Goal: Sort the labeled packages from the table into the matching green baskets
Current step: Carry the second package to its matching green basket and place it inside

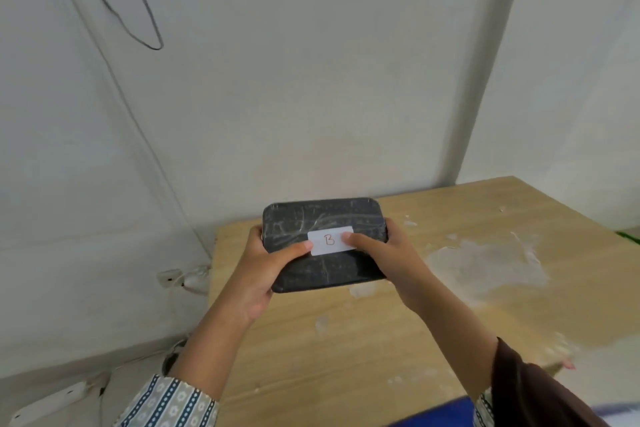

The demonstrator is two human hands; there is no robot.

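A flat black wrapped package (322, 222) is held in the air above the far left part of the wooden table (433, 305). A white label (330, 240) on its top carries a handwritten red letter B. My left hand (263, 267) grips its left side with the thumb lying on top next to the label. My right hand (388, 253) grips its right side, thumb resting on the label's right end. No green basket shows fully; a sliver of green (628, 236) peeks in at the right edge.
The table top bears pale worn patches (485, 263). White walls stand behind and to the left. A wall socket with a plug (180, 279) sits left of the table, and a power strip (52, 399) lies on the floor at lower left. A dark cable (138, 10) hangs on the wall.
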